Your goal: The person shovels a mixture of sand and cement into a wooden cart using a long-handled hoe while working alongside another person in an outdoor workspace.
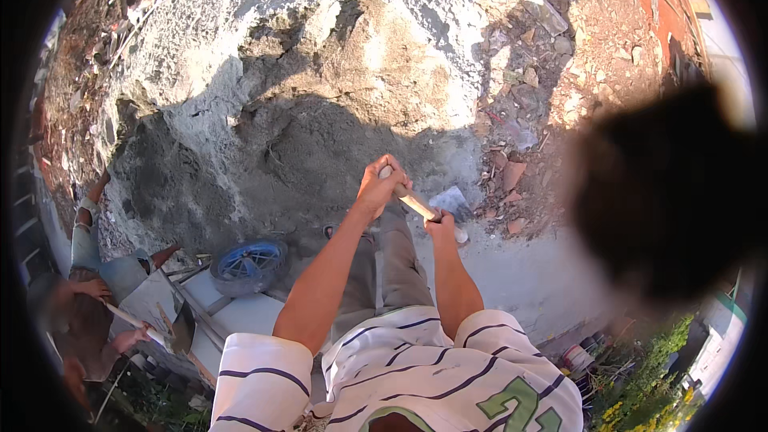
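Observation:
Both my hands are wrapped round a wooden tool handle point(418, 206), which slants down to the right in front of my legs. Higher on the slant, my left hand point(384, 182) is closed round the upper-left end. My right hand point(442, 224) grips it close to the pale lower-right end. No working head can be made out, so the kind of tool is unclear. Just beyond the handle lies a flat grey piece point(454, 202); whether they join, I cannot tell. A large heap of grey, sand-like material point(328, 132) rises ahead, partly in shadow.
A blue-rimmed wheel point(250, 262) is beside my legs on the left, near pale boards. Other people point(96, 288) are at the far left, one holding a stick-like handle. Broken rubble point(512, 172) lies right of the heap. A dark blurred shape point(656, 200) blocks the right side.

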